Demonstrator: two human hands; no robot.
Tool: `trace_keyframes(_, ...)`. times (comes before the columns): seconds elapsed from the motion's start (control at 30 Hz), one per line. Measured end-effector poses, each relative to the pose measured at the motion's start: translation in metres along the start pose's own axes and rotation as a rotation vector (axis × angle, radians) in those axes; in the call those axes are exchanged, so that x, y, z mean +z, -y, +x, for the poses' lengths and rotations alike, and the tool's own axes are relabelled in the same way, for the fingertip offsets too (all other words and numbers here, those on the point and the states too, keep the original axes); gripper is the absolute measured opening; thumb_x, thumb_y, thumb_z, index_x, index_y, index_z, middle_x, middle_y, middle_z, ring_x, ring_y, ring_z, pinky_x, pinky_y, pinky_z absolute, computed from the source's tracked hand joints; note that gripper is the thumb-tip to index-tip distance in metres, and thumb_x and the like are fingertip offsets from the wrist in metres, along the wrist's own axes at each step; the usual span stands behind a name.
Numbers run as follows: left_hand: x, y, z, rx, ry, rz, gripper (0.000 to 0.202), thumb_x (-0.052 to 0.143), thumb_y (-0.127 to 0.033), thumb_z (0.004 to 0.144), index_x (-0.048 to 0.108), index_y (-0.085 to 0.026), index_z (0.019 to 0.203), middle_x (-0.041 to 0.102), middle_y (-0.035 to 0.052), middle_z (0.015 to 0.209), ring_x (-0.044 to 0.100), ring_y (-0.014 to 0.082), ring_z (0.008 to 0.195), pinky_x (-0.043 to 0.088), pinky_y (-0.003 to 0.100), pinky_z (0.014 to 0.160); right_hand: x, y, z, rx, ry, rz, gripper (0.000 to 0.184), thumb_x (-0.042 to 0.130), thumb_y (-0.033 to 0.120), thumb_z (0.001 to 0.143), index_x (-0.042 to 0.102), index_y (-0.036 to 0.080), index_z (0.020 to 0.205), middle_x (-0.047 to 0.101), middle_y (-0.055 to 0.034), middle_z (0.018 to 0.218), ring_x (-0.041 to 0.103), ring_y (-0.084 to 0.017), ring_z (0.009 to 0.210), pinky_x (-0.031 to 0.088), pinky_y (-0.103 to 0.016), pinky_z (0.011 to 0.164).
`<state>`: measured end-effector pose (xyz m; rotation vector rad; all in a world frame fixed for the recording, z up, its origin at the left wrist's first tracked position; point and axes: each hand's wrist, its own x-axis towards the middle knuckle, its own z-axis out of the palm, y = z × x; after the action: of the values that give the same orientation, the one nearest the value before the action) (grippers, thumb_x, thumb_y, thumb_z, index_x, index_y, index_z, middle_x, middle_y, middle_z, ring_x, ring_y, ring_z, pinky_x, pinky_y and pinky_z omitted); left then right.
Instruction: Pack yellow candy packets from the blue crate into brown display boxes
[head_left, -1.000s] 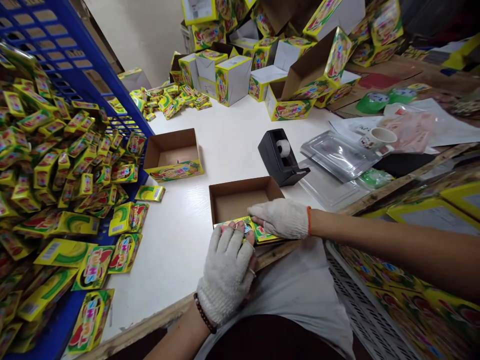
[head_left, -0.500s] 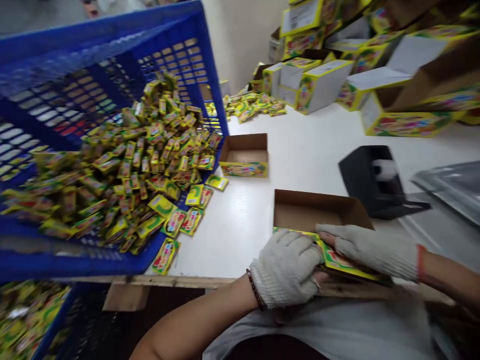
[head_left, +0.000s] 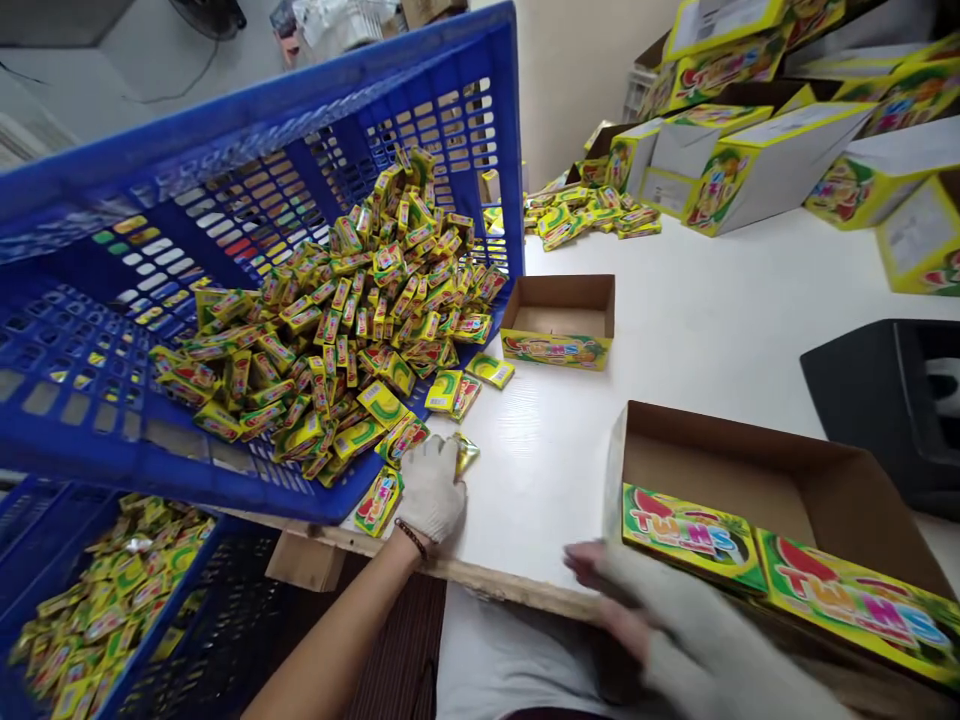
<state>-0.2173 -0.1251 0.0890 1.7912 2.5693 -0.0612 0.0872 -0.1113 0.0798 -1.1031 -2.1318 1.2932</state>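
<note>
1. Since half a second ago, the left hand (head_left: pixel 431 488) is reaching away from the open carton (head_left: pixel 757 500) to the packets (head_left: pixel 390 400) spilling from the tilted blue crate (head_left: pixel 225 300), gloved fingers curling around one packet (head_left: pixel 463 452).
2. Blurred, the right hand (head_left: pixel 660 625) is hovering just before the carton's front, fingers spread, grasping nothing.
3. Lettering on the carton front is reading "TWINS".
4. Bare white table (head_left: pixel 712 300) is lying open between both hands, near its wooden edge.

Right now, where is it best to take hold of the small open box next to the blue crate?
Probably grip the small open box by its two short side walls, coming from above: it sits upright, open, looks empty, and its top edges are free.
</note>
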Motion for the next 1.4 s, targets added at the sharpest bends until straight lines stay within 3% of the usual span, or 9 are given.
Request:
trace_keyframes(0.13,0.015,-0.014,-0.023,0.273,0.118,-0.382,0.054,0.056,-0.007,0.074,0.056,-0.019,0.127,0.060,0.0101,0.118,0.057,0.0243,0.109,0.046,0.037,0.098,0.070,0.013,0.047,-0.257,0.037,-0.239,0.053,0.046,0.017,0.088,0.056,0.014,0.140,0.054,-0.0153,0.147,0.047,-0.028,0.138,0.044,-0.045,0.113)
trace_keyframes(0.27,0.021,-0.010,-0.030,0.423,0.120,-0.613,0.030,0.059,-0.014,0.079,0.061,-0.020,0.109,0.062,0.0087,0.113,0.059,0.0217,0.106,0.050,0.034,0.097,0.091,0.015,0.091,-0.266,0.066,-0.505,0.051,0.049,0.010,0.085,0.059,0.007,0.135,0.063,-0.0216,0.132,0.056,-0.034,0.126,0.046,-0.051,0.107)
trace_keyframes(0.47,-0.013,0.052,0.007,-0.232,-0.148,-0.318,0.030,0.058,-0.014,0.081,0.062,-0.019,0.110,0.060,0.0160,0.120,0.053,0.0341,0.121,0.039,0.050,0.105,0.075,0.038,0.092,-0.079,0.349,-0.611,0.055,0.056,0.005,0.074,0.062,0.013,0.128,0.064,-0.0166,0.120,0.061,-0.030,0.108,0.049,-0.041,0.094)
trace_keyframes(0.63,-0.022,0.067,0.015,-0.294,-0.033,-0.449,0.009,0.060,-0.020,0.083,0.063,-0.018,0.091,0.069,0.0094,0.092,0.065,0.0274,0.093,0.049,0.039,0.085,0.075,0.034,0.089,0.050,0.274,-0.245,0.014,0.054,0.021,0.079,0.062,0.019,0.090,0.065,-0.0108,0.103,0.062,-0.024,0.094,0.050,-0.036,0.085)
trace_keyframes(0.87,0.004,-0.004,-0.039,-0.104,0.237,-1.088,0.028,0.050,-0.035,0.092,0.064,-0.017,0.109,0.073,0.0033,0.090,0.064,0.0153,0.068,0.051,0.025,0.061,0.085,0.030,0.093,0.245,0.024,0.465,0.046,0.051,0.065,0.080,0.056,0.022,0.097,0.072,-0.0090,0.095,0.068,-0.026,0.086,0.056,-0.038,0.077)
trace_keyframes(1.03,-0.012,0.028,-0.053,-0.238,0.027,-0.424,0.033,0.062,-0.033,0.086,0.063,-0.018,0.115,0.067,0.0122,0.114,0.062,0.0293,0.109,0.048,0.040,0.096,0.074,0.040,0.089,0.235,-0.062,0.480,0.054,0.062,0.067,0.074,0.055,0.022,0.103,0.073,-0.0096,0.099,0.069,-0.027,0.085,0.058,-0.039,0.073)
trace_keyframes(1.13,-0.020,0.060,-0.054,-0.399,0.164,-0.010,0.059,0.072,-0.028,0.077,0.053,-0.016,0.131,0.059,0.0187,0.124,0.058,0.0359,0.114,0.047,0.046,0.093,0.067,0.041,0.087,0.283,0.048,0.532,0.061,0.069,0.065,0.068,0.060,0.019,0.106,0.074,-0.0121,0.100,0.069,-0.030,0.089,0.058,-0.043,0.078)
trace_keyframes(1.23,-0.016,0.069,-0.054,-0.377,0.225,-0.024,0.060,0.068,-0.020,0.077,0.050,-0.016,0.134,0.059,0.0171,0.121,0.060,0.0322,0.110,0.048,0.043,0.092,0.064,0.041,0.086,0.249,0.186,0.534,0.059,0.071,0.061,0.067,0.065,0.017,0.104,0.075,-0.0121,0.100,0.068,-0.032,0.094,0.057,-0.043,0.081)
trace_keyframes(1.4,0.001,0.037,-0.050,-0.065,0.194,-0.239,0.046,0.069,-0.021,0.075,0.058,-0.022,0.120,0.059,0.0085,0.119,0.058,0.0228,0.110,0.048,0.032,0.096,0.062,0.048,0.085,-0.037,0.301,0.202,0.040,0.059,0.040,0.077,0.064,0.018,0.110,0.069,-0.0124,0.117,0.064,-0.031,0.107,0.052,-0.047,0.094)
